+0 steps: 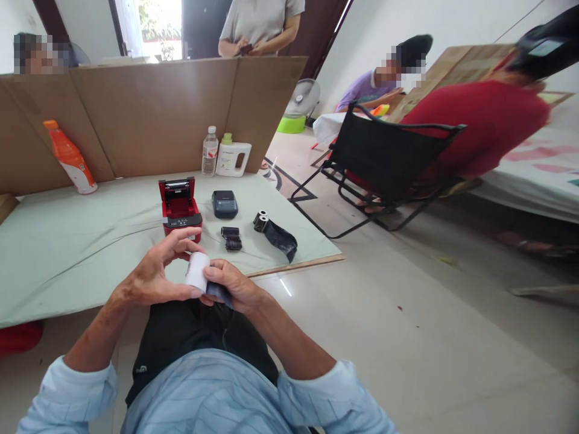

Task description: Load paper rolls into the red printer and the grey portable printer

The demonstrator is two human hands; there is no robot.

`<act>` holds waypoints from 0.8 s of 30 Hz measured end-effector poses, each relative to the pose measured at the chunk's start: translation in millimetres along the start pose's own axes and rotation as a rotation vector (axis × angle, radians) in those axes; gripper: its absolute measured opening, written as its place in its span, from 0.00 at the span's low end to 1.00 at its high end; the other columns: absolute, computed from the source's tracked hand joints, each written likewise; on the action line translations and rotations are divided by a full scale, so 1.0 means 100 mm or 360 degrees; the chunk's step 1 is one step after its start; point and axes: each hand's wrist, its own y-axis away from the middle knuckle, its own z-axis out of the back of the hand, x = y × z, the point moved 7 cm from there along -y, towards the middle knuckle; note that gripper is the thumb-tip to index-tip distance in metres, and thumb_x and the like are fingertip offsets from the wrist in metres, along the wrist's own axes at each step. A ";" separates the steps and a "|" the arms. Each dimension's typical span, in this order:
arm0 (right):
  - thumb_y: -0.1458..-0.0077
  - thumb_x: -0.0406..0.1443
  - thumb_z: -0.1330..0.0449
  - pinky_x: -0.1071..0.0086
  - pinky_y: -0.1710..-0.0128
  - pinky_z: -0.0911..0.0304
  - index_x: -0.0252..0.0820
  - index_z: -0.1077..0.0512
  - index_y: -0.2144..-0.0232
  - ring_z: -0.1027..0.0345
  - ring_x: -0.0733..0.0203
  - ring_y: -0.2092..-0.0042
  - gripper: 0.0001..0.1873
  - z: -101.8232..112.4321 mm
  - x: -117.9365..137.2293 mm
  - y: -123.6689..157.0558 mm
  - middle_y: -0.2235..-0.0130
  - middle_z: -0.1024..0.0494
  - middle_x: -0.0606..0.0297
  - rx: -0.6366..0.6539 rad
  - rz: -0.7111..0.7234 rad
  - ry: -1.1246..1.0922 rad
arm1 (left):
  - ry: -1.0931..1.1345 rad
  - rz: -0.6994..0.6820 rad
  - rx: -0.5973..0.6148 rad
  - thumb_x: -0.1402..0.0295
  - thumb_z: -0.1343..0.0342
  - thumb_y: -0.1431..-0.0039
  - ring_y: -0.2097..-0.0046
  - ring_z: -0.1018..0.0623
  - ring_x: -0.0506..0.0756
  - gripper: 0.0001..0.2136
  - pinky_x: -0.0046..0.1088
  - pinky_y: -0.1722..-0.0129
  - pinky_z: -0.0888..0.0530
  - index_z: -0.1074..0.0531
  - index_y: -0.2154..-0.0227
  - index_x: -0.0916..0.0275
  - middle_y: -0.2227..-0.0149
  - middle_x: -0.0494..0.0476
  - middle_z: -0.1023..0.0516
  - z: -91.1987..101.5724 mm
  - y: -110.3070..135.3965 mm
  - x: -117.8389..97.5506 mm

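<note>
My left hand (156,271) and my right hand (230,283) are closed together on a white paper roll (197,270) over my lap. A dark wrapper (220,293) hangs from the fingers of my right hand under the roll. Ahead on the green mat (67,241) stands a red printer (180,208) with its lid up. Beside it lie a dark blue printer (225,204), a small black wrapped roll (232,238) and another roll with a loose black wrapper (278,235).
A cardboard screen (154,114) backs the mat, with an orange bottle (70,158), a clear water bottle (209,151) and a white jug (233,157) against it. A black folding chair (384,163) and a person in red sit to the right. Other people stand or sit behind.
</note>
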 end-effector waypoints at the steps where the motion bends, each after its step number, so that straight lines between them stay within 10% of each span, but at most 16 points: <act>1: 0.55 0.59 0.22 0.74 0.80 0.42 0.37 0.25 0.71 0.38 0.69 0.80 0.32 0.05 -0.01 0.00 0.78 0.26 0.70 -0.0058 -0.0034 0.0089 | -0.0151 0.0005 0.0073 0.69 0.25 0.50 0.46 0.20 0.62 0.44 0.45 0.40 0.24 0.36 0.30 0.55 0.49 0.61 0.19 -0.01 -0.02 -0.05; 5: 0.52 0.57 0.23 0.75 0.79 0.45 0.37 0.26 0.72 0.38 0.70 0.79 0.30 0.11 0.02 -0.01 0.79 0.28 0.70 -0.0155 -0.0008 0.0219 | -0.0515 0.0055 0.0149 0.72 0.28 0.49 0.42 0.21 0.65 0.39 0.50 0.37 0.27 0.31 0.33 0.54 0.46 0.61 0.19 0.00 -0.07 -0.16; 13: 0.48 0.59 0.27 0.73 0.79 0.41 0.36 0.24 0.70 0.50 0.74 0.82 0.31 -0.09 0.08 0.02 0.79 0.29 0.73 0.0132 0.0156 -0.0167 | 0.0220 0.0054 -0.0197 0.66 0.24 0.50 0.46 0.19 0.61 0.43 0.39 0.45 0.22 0.35 0.31 0.54 0.47 0.62 0.20 -0.03 0.05 0.15; 24: 0.50 0.58 0.24 0.73 0.79 0.41 0.38 0.26 0.73 0.45 0.71 0.81 0.30 0.02 0.02 0.00 0.81 0.29 0.71 -0.0003 0.0071 -0.0045 | -0.0228 0.0081 0.0009 0.71 0.28 0.51 0.49 0.20 0.59 0.39 0.44 0.41 0.23 0.30 0.34 0.54 0.47 0.59 0.20 0.01 -0.08 -0.13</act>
